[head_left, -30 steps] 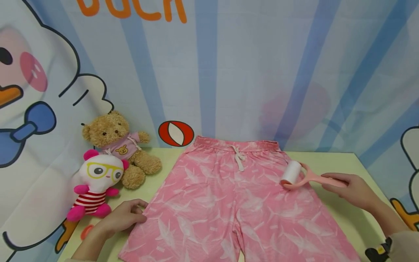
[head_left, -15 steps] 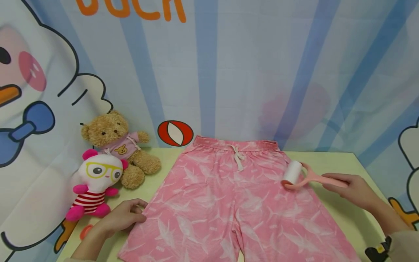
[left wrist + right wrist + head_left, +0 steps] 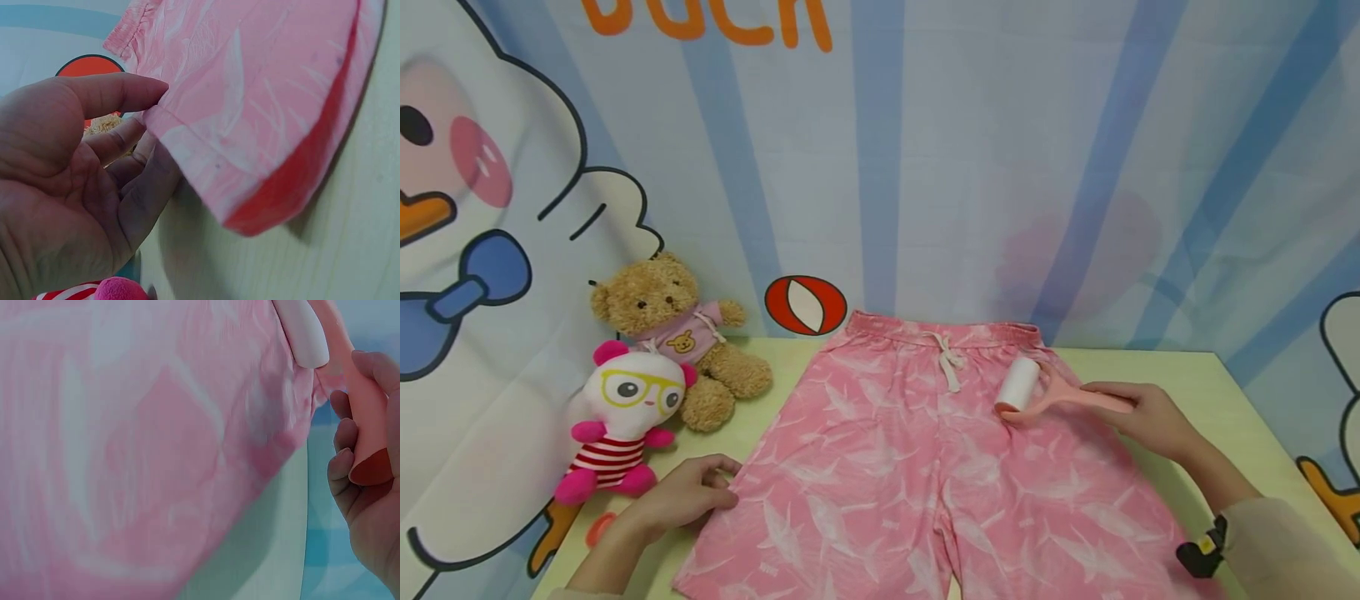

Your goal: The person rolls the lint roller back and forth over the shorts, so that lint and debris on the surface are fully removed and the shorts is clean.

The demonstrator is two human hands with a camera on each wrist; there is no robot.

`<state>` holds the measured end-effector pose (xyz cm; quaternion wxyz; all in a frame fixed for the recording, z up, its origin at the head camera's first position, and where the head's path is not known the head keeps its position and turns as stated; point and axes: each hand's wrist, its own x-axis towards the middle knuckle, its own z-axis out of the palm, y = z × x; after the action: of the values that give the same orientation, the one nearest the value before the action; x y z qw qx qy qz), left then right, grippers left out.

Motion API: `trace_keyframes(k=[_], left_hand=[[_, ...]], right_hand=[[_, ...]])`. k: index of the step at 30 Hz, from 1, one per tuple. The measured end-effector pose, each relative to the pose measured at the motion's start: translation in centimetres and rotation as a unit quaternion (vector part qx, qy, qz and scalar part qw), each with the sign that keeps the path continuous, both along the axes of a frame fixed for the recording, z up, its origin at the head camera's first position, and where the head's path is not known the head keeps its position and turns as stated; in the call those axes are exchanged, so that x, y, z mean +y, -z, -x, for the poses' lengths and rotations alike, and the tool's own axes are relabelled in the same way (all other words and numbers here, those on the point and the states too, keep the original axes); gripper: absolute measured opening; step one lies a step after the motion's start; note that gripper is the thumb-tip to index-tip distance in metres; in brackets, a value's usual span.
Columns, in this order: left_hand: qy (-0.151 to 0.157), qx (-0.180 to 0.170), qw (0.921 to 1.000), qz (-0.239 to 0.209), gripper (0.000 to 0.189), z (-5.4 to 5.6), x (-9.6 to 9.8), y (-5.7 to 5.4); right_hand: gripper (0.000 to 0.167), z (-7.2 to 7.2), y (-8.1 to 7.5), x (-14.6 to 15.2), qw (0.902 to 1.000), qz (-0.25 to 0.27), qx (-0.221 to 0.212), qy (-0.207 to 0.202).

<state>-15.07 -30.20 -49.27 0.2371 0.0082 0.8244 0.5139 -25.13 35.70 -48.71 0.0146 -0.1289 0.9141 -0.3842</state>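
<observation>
Pink shorts (image 3: 865, 450), white-patterned, reach the far edge of the counter (image 3: 1195, 375); left hand (image 3: 687, 493) pinches their side, right hand (image 3: 1152, 419) grips a peach-handled white roller (image 3: 1019, 384).

pink shorts (image 3: 850, 450) with a whitish fishy print, white drawstring (image 3: 951, 367), peachy roller (image 3: 1052, 395) with a plain white roll (image 3: 1018, 384), tan teddy (image 3: 715, 371) in pinkish top (image 3: 685, 335), pink-and-white panda (image 3: 613, 452) rocking red stripes, blue-striped backdrop (image 3: 955, 167)

At left on the pale surface (image 3: 1180, 383), I see a brown teddy bear (image 3: 683, 340) with a pink-and-white plush panda (image 3: 625, 417) in yellow glasses before it; behind both hangs a blue-striped backdrop (image 3: 962, 167) printed with a cartoon duck (image 3: 542, 158).
</observation>
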Motion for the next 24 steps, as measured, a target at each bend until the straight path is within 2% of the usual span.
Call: trace_keyframes(k=[8,17,24], left_hand=[[0.000,0.003,1.0000,0.004,0.044,0.1,0.1,0.0],[-0.003,-0.001,1.0000,-0.001,0.044,0.1,0.1,0.2],[-0.001,0.006,1.0000,-0.001,0.044,0.0,0.0,0.1]], right_hand=[[0.048,1.4,0.2,-4.1,0.9994,-0.008,0.033,-0.013],[0.044,2.5,0.0,-8.2,0.9976,-0.031,0.063,0.002],[0.044,2.6,0.3,-9.4,0.9988,-0.005,0.048,0.008]])
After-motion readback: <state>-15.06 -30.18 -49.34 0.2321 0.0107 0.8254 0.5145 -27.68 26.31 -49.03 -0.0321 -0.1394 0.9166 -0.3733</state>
